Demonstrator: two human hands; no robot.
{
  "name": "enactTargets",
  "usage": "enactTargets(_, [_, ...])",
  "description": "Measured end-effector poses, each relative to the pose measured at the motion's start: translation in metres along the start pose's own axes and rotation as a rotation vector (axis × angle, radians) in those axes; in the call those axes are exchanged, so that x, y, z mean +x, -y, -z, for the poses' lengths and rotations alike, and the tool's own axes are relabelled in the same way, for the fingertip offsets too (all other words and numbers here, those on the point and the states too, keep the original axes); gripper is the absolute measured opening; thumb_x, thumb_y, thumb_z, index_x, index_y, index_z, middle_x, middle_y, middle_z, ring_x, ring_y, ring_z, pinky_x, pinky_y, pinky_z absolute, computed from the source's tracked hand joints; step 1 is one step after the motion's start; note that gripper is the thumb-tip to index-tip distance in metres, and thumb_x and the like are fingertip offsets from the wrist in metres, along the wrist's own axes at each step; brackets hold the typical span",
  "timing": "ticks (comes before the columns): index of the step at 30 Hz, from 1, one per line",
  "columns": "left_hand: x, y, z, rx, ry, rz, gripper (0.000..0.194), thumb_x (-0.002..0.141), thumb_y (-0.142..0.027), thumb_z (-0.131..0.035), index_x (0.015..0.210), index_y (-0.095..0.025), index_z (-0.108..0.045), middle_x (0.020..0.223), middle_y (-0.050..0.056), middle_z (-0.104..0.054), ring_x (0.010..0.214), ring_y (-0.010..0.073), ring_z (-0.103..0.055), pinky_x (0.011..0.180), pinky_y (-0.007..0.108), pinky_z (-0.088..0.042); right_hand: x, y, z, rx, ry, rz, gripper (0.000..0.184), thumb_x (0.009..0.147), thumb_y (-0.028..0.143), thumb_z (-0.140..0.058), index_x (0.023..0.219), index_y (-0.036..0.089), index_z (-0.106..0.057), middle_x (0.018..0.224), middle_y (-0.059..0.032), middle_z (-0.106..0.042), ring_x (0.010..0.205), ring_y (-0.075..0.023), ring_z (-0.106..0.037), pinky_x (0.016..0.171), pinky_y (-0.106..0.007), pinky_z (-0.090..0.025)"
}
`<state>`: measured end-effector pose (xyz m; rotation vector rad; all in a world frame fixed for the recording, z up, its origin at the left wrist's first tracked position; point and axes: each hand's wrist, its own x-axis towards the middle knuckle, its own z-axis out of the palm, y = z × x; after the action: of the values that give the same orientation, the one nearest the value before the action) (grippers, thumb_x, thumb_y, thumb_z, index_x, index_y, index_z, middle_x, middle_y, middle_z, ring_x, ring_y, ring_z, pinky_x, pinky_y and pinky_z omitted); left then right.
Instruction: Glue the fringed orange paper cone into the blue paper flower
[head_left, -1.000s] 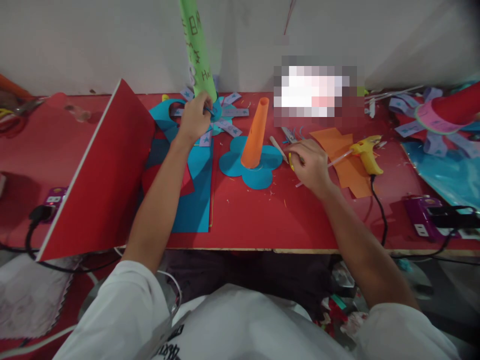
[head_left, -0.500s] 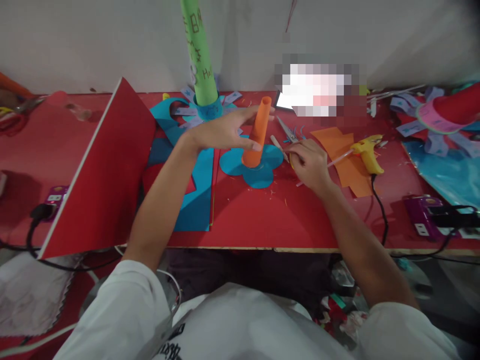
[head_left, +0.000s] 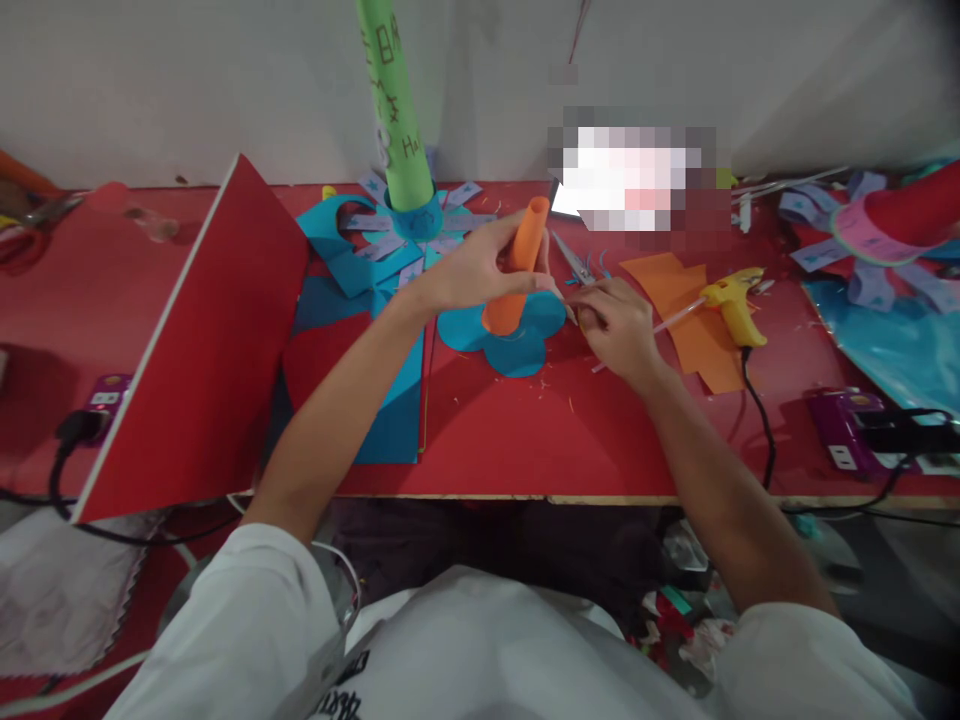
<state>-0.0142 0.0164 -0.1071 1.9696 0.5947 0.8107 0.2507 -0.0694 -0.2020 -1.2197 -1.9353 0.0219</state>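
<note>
An orange paper tube (head_left: 505, 314), wider at its base, stands slightly tilted on a blue flower-shaped paper (head_left: 517, 356) that lies on the red table. My left hand (head_left: 480, 262) is wrapped round the tube, thumb in front and fingers partly hidden behind it. Its thumb tip reaches the upper end of a pale thin stick (head_left: 569, 308). On the right, my right hand (head_left: 619, 318) is closed, with its pinched fingertips at that stick. Scissors (head_left: 574, 260) lie just beyond the right hand, among thin blue paper scraps. Cut orange paper (head_left: 686, 320) is to the right of it.
A yellow glue gun (head_left: 739, 305) with a black cord rests on the right, near a purple power strip (head_left: 851, 430). At the back stands a green paper tube (head_left: 409, 150). A red board (head_left: 217, 370) leans upright at left, beside blue sheets (head_left: 390, 430).
My left hand has shifted right and its thumb has moved from the tube's lower part toward the pale stick. My right hand and the tube have barely moved.
</note>
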Motion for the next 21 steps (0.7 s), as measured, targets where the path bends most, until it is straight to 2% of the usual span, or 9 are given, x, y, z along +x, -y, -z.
enactTargets(1, [0.001, 0.006, -0.009, -0.064, 0.029, -0.038, 0.042, 0.088, -0.051, -0.096, 0.101, -0.023, -0.069, 0.102, 0.004, -0.075, 0.094, 0.0213, -0.073, 0.088, 0.04, -0.061, -0.001, -0.001, 0.0, 0.001, -0.003, 0.002, 0.031, 0.095, 0.013, -0.057, 0.105, 0.029, -0.082, 0.104, -0.0054, -0.083, 0.102, -0.0288, -0.077, 0.095, -0.05, -0.063])
enactTargets(2, [0.002, 0.013, -0.019, -0.111, -0.003, -0.049, 0.044, 0.087, -0.054, -0.096, 0.097, -0.023, -0.066, 0.098, 0.003, -0.072, 0.09, 0.0201, -0.071, 0.084, 0.039, -0.06, -0.001, -0.001, -0.001, -0.001, -0.007, 0.001, 0.031, 0.095, 0.013, -0.057, 0.106, 0.029, -0.082, 0.105, -0.0054, -0.083, 0.102, -0.0286, -0.077, 0.095, -0.05, -0.064])
enactTargets(6, [0.005, 0.035, -0.052, -0.181, -0.201, 0.007, 0.051, 0.092, -0.066, -0.086, 0.091, -0.026, -0.054, 0.08, -0.002, -0.058, 0.073, 0.0171, -0.064, 0.07, 0.038, -0.056, -0.002, -0.004, -0.004, -0.022, -0.024, -0.005, 0.029, 0.096, 0.015, -0.058, 0.105, 0.029, -0.082, 0.105, -0.0056, -0.083, 0.103, -0.0289, -0.078, 0.094, -0.049, -0.065])
enactTargets(10, [0.004, 0.029, -0.063, -0.133, -0.273, -0.035, 0.049, 0.094, -0.068, -0.082, 0.09, -0.027, -0.057, 0.078, -0.002, -0.058, 0.073, 0.0182, -0.062, 0.071, 0.039, -0.057, -0.001, -0.006, -0.005, -0.004, -0.01, 0.018, 0.027, 0.098, 0.016, -0.059, 0.104, 0.029, -0.081, 0.099, -0.0056, -0.082, 0.099, -0.0294, -0.078, 0.091, -0.049, -0.065])
enactTargets(14, [0.003, -0.001, -0.048, -0.067, -0.305, -0.02, 0.05, 0.094, -0.074, -0.076, 0.092, -0.029, -0.056, 0.084, 0.0, -0.061, 0.08, 0.0215, -0.065, 0.078, 0.043, -0.059, 0.0, -0.003, -0.002, 0.001, 0.013, 0.024, 0.029, 0.098, 0.015, -0.058, 0.105, 0.03, -0.081, 0.1, -0.0048, -0.082, 0.099, -0.0283, -0.078, 0.093, -0.049, -0.064])
enactTargets(17, [0.006, -0.017, -0.025, 0.039, -0.439, -0.027, 0.047, 0.096, -0.073, -0.071, 0.091, -0.031, -0.051, 0.09, 0.001, -0.061, 0.085, 0.0232, -0.066, 0.083, 0.045, -0.059, 0.001, 0.0, 0.0, -0.01, 0.011, -0.001, 0.031, 0.099, 0.013, -0.055, 0.103, 0.03, -0.081, 0.103, -0.0046, -0.082, 0.101, -0.0275, -0.079, 0.094, -0.047, -0.064])
enactTargets(19, [0.009, -0.016, -0.011, 0.05, -0.569, -0.092, 0.045, 0.095, -0.071, -0.074, 0.094, -0.033, -0.049, 0.093, 0.002, -0.06, 0.089, 0.0238, -0.065, 0.088, 0.045, -0.06, 0.001, 0.001, 0.0, -0.016, 0.008, 0.004, 0.032, 0.1, 0.014, -0.054, 0.101, 0.03, -0.081, 0.104, -0.0058, -0.083, 0.101, -0.0279, -0.079, 0.094, -0.048, -0.063])
enactTargets(21, [0.013, -0.005, 0.0, 0.082, -0.644, -0.108, 0.051, 0.092, -0.08, -0.071, 0.101, -0.035, -0.048, 0.095, 0.002, -0.062, 0.09, 0.0244, -0.064, 0.09, 0.045, -0.062, 0.002, 0.002, -0.001, -0.02, 0.011, 0.019, 0.03, 0.101, 0.016, -0.053, 0.1, 0.029, -0.081, 0.102, -0.0065, -0.082, 0.1, -0.0284, -0.078, 0.093, -0.048, -0.063])
